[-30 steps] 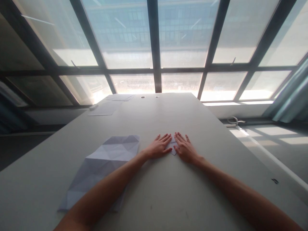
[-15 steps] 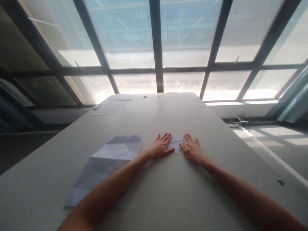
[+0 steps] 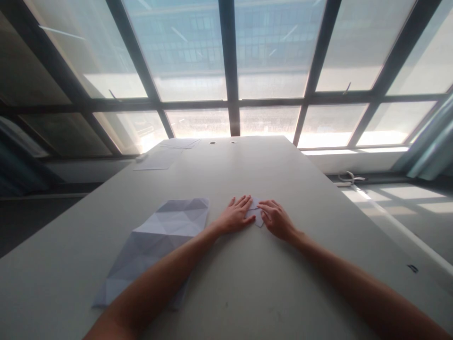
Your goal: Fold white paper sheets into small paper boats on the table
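Observation:
A small folded piece of white paper (image 3: 259, 220) lies on the table between my hands, partly covered by them. My left hand (image 3: 234, 216) rests flat on its left side, with the fingers spread. At the right side of the paper, my right hand (image 3: 278, 221) has its fingers bent inward and its thumb close to the index finger, at the edge of a folded flap. What exactly sits between those fingertips is too small to see clearly. A larger creased sheet of paper (image 3: 155, 243) lies to the left, partly under my left forearm.
The white table (image 3: 233, 278) stretches toward large windows. Flat paper sheets (image 3: 155, 160) lie at its far left corner, and two round holes are near the far edge. A small dark mark (image 3: 412, 268) shows on the right. A coiled white cable (image 3: 347, 177) is beyond the right edge.
My right hand has moved left onto the paper, its fingers going from stretched flat to bent and closed at the flap. My left hand has stayed in place.

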A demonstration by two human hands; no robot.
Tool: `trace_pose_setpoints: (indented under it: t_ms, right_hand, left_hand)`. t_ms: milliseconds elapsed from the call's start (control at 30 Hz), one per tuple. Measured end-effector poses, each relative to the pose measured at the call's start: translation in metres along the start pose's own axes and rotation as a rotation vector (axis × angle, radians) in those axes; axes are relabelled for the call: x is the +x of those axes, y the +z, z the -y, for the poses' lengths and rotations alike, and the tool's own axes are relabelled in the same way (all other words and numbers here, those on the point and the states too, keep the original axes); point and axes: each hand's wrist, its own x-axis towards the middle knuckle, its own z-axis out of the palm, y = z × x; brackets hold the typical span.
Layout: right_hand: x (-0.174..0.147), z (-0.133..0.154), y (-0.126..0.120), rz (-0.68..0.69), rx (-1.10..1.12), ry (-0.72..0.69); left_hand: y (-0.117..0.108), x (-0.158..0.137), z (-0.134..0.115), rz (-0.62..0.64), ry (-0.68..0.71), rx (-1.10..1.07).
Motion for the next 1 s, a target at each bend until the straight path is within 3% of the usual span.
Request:
trace_pose_setpoints:
  t_ms: [100,200,433,600,800,1000]
  right_hand:
    - [-0.001,0.01,0.003,0.138,-0.046,-0.047]
    - [-0.002,0.009,0.004,0.198,-0.106,0.025]
    - [0.001,-0.007,0.004,0.241,-0.258,0.212]
    - [0.003,-0.016,0.006,0.181,-0.263,0.307]
    - [0.003,-0.005,-0.003,0.012,-0.164,0.158]
    - [0.001,0.007,-0.005,0.18,-0.164,0.031]
  left_hand:
    - [0.0,0.0,0.0,0.018,0.005,-0.007]
    - [-0.001,-0.001,0.001,0.022,0.018,-0.017]
    - [-0.007,0.003,0.0,-0.072,0.054,-0.061]
    - [-0.012,0.002,-0.006,-0.153,0.098,-0.048]
    - [-0.016,-0.002,-0.011,-0.204,0.095,0.019]
    - [-0.011,0.002,-0.006,-0.207,0.073,0.007]
